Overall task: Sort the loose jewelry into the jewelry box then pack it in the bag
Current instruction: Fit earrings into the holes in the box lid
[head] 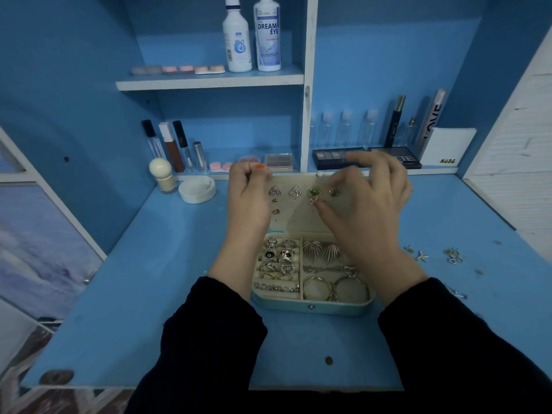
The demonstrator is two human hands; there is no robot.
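An open light-blue jewelry box sits in the middle of the blue desk, its tray filled with rings, fan earrings and bangles. Its upright earring panel carries two silver triangle earrings, green stone earrings and small studs. My left hand grips the panel's top left corner with curled fingers. Over the panel's right side my right hand pinches a small silver earring against it. Several loose earrings lie on the desk to the right.
Cosmetics line the low shelf behind: lip glosses, clear bottles, eyeshadow palettes. A white jar lid and a round-capped bottle stand left of the box. Two lens-solution bottles sit on the upper shelf. No bag is in view.
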